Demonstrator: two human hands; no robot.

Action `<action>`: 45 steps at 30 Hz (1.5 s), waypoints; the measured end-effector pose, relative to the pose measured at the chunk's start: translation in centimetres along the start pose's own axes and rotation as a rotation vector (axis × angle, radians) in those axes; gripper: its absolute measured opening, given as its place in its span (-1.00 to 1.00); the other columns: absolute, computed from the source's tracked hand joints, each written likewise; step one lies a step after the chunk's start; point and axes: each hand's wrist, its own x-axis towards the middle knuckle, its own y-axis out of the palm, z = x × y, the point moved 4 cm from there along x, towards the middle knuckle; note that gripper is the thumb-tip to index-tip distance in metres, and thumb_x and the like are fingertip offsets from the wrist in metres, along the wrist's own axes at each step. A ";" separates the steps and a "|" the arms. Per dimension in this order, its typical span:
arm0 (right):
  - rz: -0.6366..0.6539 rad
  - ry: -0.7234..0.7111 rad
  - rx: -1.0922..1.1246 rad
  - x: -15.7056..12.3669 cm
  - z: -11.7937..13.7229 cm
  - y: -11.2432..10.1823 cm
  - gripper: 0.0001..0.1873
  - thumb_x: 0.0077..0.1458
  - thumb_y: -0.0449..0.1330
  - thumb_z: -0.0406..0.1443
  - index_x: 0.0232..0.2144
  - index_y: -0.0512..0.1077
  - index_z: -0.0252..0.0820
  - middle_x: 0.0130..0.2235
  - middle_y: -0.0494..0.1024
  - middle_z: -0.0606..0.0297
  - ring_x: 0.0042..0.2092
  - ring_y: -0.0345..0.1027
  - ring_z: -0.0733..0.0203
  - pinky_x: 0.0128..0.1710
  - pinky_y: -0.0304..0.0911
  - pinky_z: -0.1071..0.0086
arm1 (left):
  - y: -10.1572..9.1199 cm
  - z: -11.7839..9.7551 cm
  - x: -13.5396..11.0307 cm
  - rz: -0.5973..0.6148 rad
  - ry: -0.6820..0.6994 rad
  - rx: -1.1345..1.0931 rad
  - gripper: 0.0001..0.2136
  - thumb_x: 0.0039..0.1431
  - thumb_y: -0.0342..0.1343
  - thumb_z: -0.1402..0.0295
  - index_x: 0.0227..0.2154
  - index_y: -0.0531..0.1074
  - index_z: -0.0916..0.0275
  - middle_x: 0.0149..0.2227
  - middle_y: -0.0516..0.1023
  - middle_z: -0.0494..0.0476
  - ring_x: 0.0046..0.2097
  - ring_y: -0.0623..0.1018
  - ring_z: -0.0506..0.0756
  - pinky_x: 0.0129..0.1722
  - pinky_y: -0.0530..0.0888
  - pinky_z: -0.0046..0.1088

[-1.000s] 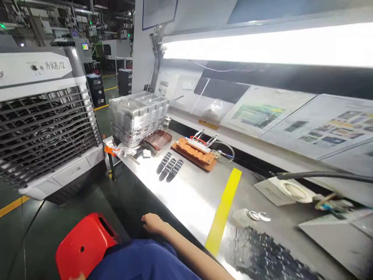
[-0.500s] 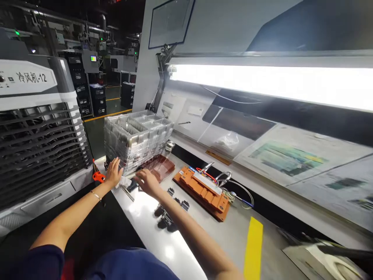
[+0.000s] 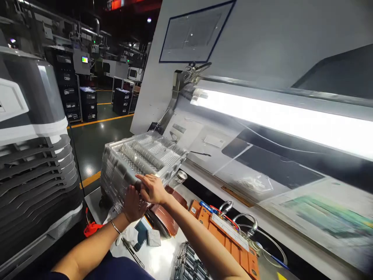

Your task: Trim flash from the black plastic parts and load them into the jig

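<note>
A tall stack of clear plastic trays (image 3: 116,175), divided into compartments, stands at the far left end of the metal workbench. My left hand (image 3: 134,206) lies against the near side of the stack, fingers stretched upward. Just above and to its right, my right hand (image 3: 153,188) is at the stack's near top edge. Its index finger points out over the edge, apart from the thumb; the remaining fingers are bent. I cannot make out anything held in either hand. Under my right hand, brown translucent trays (image 3: 166,214) lie beside the stack.
An orange fixture (image 3: 224,241) with hoses sits on the bench at right. Dark small parts (image 3: 190,264) lie near my right forearm. A glass jar (image 3: 180,177) stands behind the brown trays. Tweezers (image 3: 132,252) and an orange-handled tool (image 3: 92,228) are nearby. A lamp (image 3: 262,116) hangs above.
Both hands have moved forward and come together at the tray stack; the right one has risen to its top edge. My view has shifted closer to the stack.
</note>
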 end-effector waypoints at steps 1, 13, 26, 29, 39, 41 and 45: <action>-0.004 -0.006 0.008 0.0 0.0 -0.2 -0.55 -0.01 -0.05 -0.36 -0.03 0.29 -0.32 -0.52 0.42 0.30 -0.48 0.24 0.20 -0.44 0.13 0.33 | 0.2 0.0 -0.2 0.014 -0.004 -0.017 -0.13 0.17 -0.02 0.17 0.26 -0.62 0.06 0.31 -0.63 0.22 0.30 -0.24 0.38 0.09 0.19 0.39; -0.397 0.057 0.010 1.6 -1.1 -5.9 -0.73 0.16 -0.12 -0.34 -0.14 0.28 -0.18 -0.57 0.33 0.39 -0.57 0.19 0.28 -0.56 0.11 0.38 | 0.7 -0.1 -2.3 0.055 0.081 -0.027 -0.36 0.21 -0.05 0.14 0.28 -0.13 0.15 0.19 0.24 0.52 0.26 0.15 0.39 0.10 0.28 0.30; -0.075 0.068 -0.042 -0.9 1.5 0.4 -0.64 0.12 0.02 -0.39 -0.01 0.30 -0.23 -0.51 0.45 0.30 -0.50 0.25 0.23 -0.42 0.20 0.33 | 0.5 -0.2 -2.6 0.222 -0.044 -0.133 -0.52 0.21 -0.05 0.12 0.12 0.21 0.28 0.10 0.36 0.52 0.25 0.21 0.39 0.14 0.24 0.17; -0.110 0.006 0.001 -0.4 0.8 -0.3 -0.59 0.06 0.01 -0.43 0.00 0.30 -0.23 -0.57 0.39 0.36 -0.55 0.19 0.26 -0.48 0.14 0.37 | 0.4 -0.4 -1.9 0.355 -0.176 -0.229 -0.56 0.17 0.00 0.13 0.04 0.30 0.28 0.13 0.33 0.54 0.26 0.17 0.42 0.18 0.13 0.20; -0.177 -0.011 0.043 0.3 0.5 -1.1 -0.74 -0.03 0.03 -0.45 -0.22 0.29 -0.19 -0.58 0.38 0.37 -0.57 0.21 0.27 -0.54 0.15 0.39 | -7.7 -2.7 1.9 0.238 -0.438 -0.599 -0.71 0.09 0.12 0.32 -0.11 0.49 0.21 0.05 0.45 0.37 0.18 0.33 0.36 0.22 0.12 0.02; -0.169 0.015 0.062 0.2 0.5 -1.0 -0.78 -0.04 0.03 -0.44 -0.27 0.29 -0.20 -0.57 0.38 0.36 -0.57 0.20 0.27 -0.53 0.16 0.39 | -10.2 -2.9 3.2 0.128 -0.544 -0.700 -0.69 0.11 0.09 0.35 -0.07 0.48 0.19 0.02 0.47 0.33 0.13 0.39 0.30 0.18 0.22 -0.06; -0.165 0.057 0.076 0.2 0.7 -0.9 -0.81 -0.05 0.02 -0.43 -0.30 0.32 -0.22 -0.57 0.35 0.35 -0.56 0.18 0.27 -0.52 0.16 0.39 | -12.6 -2.6 5.6 0.024 -1.151 -1.070 -0.74 0.11 0.04 0.42 -0.14 0.49 0.28 -0.19 0.54 0.27 -0.15 0.54 0.17 -0.07 0.45 -0.17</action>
